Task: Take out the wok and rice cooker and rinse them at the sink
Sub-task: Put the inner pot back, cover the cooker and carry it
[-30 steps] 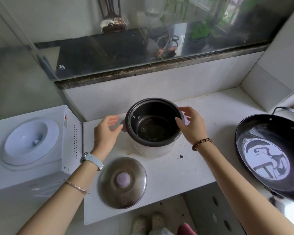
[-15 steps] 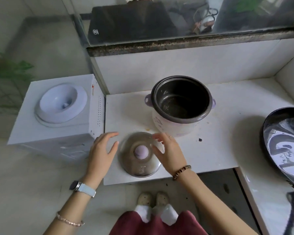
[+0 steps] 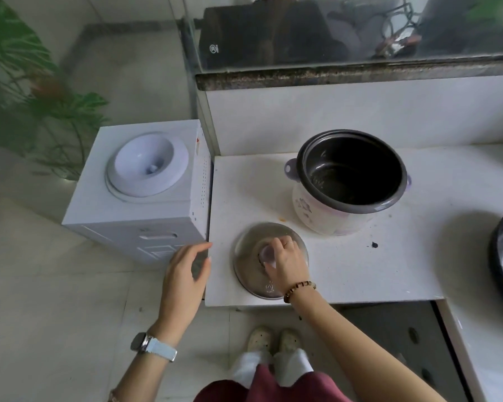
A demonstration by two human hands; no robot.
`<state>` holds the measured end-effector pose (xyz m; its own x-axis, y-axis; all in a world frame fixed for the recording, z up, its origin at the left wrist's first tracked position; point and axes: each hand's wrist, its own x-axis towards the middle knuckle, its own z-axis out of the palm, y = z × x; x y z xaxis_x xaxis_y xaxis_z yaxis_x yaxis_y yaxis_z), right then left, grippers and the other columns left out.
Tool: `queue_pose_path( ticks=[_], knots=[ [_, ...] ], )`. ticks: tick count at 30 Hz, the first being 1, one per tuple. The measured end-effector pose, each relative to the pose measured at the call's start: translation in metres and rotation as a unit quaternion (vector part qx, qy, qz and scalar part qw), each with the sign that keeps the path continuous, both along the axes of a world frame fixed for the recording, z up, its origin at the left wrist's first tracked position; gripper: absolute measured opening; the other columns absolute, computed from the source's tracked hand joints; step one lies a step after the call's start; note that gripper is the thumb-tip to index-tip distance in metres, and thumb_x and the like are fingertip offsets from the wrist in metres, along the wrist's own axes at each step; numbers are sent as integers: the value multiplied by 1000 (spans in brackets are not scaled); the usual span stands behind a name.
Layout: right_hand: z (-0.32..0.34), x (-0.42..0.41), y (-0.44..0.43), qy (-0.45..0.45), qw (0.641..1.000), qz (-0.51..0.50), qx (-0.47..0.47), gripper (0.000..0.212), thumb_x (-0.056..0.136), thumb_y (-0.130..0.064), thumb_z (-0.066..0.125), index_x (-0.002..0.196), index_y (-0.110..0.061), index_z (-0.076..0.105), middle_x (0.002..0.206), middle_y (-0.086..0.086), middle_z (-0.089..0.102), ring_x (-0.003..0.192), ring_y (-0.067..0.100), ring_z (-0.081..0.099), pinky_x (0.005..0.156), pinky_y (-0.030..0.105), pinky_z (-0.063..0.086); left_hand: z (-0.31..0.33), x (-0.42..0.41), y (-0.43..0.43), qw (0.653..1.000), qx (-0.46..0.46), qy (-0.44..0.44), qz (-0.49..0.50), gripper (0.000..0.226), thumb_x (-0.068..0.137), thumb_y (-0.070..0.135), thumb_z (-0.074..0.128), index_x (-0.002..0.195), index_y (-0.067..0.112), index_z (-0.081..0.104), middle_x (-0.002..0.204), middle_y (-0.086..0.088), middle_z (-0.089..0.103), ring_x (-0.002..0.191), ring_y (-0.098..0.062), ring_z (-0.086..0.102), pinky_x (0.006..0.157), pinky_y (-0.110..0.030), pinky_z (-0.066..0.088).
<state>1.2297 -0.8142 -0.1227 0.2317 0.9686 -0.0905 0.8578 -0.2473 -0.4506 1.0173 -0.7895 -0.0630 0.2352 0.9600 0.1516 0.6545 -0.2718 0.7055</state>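
Right hand curls its fingers over the pale purple knob of the steel lid and grasps it. Left hand is released, its fingers loose and slightly bent. It hangs just off the counter's left edge, near the front corner of the water dispenser.

The white counter spans the right of the view and runs back to a white wall under a dark stone ledge. The white water dispenser stands against the counter's left side, its round bottle seat facing up. A green plant grows behind it on the far left.

The wok, dark with a shiny inside, sits on the counter at the right edge of the view. Only its left part shows, well apart from the rice cooker. The rice cooker stands upright towards the back of the counter. It is uncovered, with a dark inner pot inside its pale flowered body and a small purple handle on each side. The lid lies dome up on the counter in front of the cooker and to its left, close to its base.

A pair of pale shoes shows on the floor below the counter edge. A watch is on the left wrist and a bead bracelet on the right. A dark speck lies on the counter between the lid and the wok.
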Motion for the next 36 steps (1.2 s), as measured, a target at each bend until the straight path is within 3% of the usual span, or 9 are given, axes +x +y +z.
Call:
queue_pose_path(
  ticks=[7,10,14,18,21,23,27,31,36],
  knots=[
    [-6,3,5,0,1000,6,-7,28,81,-18,62,107,-10,54,102,10,59,92,28,53,78,33,45,2,4,-1,1000,-4,16,1,26,90,6,63,113,17,66,109,8,65,105,-11,59,91,-15,39],
    [5,4,4,42,999,-6,26,31,79,-20,62,107,-11,54,100,9,60,94,27,54,79,33,45,11,9,6,1000,10,16,1,25,91,8,61,114,18,65,111,9,64,108,-12,58,93,-18,39],
    [50,9,10,131,985,-31,107,37,76,-21,68,110,-13,55,103,4,63,98,22,54,83,22,40,38,22,20,997,66,1,28,26,90,4,61,115,13,64,110,7,61,106,-18,57,92,-20,38],
    [113,22,20,184,961,-23,202,43,72,-20,73,110,-15,53,103,-2,63,99,15,56,84,23,44,71,39,40,991,120,-31,48,26,91,2,59,116,7,63,113,-3,63,106,-17,56,93,-18,36],
    [157,37,26,227,944,-31,238,46,72,-19,74,112,-15,52,104,-2,64,99,8,57,84,15,43,90,50,56,987,153,-28,48,27,92,2,58,117,6,63,116,-8,64,112,-21,54,94,-17,34],
    [180,52,30,224,938,-37,262,46,72,-20,75,112,-16,51,103,-4,65,97,5,57,81,11,43,100,60,65,985,167,-30,39,26,91,1,57,117,5,63,115,-11,65,112,-24,55,94,-17,34],
    [208,92,37,180,937,-67,291,48,75,-22,76,114,-15,49,102,-5,67,93,10,62,78,20,48,113,87,79,986,162,-48,5,25,92,3,55,115,7,63,115,-8,66,110,-23,57,94,-19,36],
    [210,140,44,124,951,-113,262,50,74,-23,75,115,-13,48,100,-3,69,91,19,62,77,27,47,107,115,88,985,158,-57,-26,21,92,4,58,111,10,65,111,-3,66,106,-18,58,91,-11,33],
    [192,179,54,84,961,-139,223,48,77,-23,73,116,-11,47,96,5,69,89,23,62,74,23,43,97,145,89,986,140,-65,-64,21,92,6,58,111,12,66,109,0,66,105,-19,60,89,-20,39]
  ],
)
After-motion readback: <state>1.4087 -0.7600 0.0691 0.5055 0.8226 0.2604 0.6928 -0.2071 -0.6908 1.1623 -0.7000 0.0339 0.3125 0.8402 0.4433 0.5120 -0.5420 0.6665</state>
